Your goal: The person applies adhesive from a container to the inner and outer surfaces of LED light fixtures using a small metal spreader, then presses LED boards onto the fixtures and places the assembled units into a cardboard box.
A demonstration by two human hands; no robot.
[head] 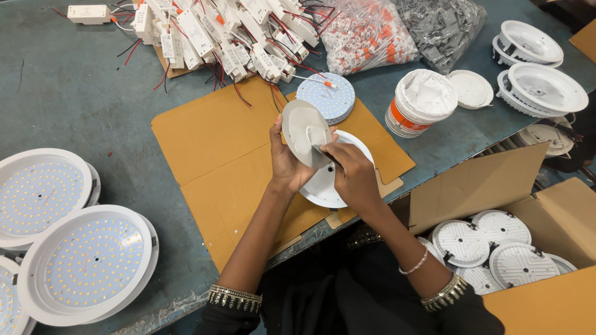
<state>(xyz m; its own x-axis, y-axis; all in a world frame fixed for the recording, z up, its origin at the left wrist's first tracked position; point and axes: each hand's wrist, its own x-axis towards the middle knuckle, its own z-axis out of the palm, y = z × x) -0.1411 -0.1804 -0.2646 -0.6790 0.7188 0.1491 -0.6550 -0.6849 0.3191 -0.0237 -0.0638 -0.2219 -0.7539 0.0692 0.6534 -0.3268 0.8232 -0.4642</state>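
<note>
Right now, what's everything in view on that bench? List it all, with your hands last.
round disc: one, grey-white, held tilted above the cardboard sheet
white housing: one, under the hands
cardboard sheet: one, brown, bench centre
LED board stack: one stack, white, behind the disc
driver boxes: pile, white with red and black wires, top
parts bags: two, clear, top right
tub: one, white and orange, right
finished lamps: several, white, left edge
empty housings: several, white, far right
carton: one, brown, holding white housings
left hand: holds the disc
right hand: fingers press a small tool to the disc
</note>
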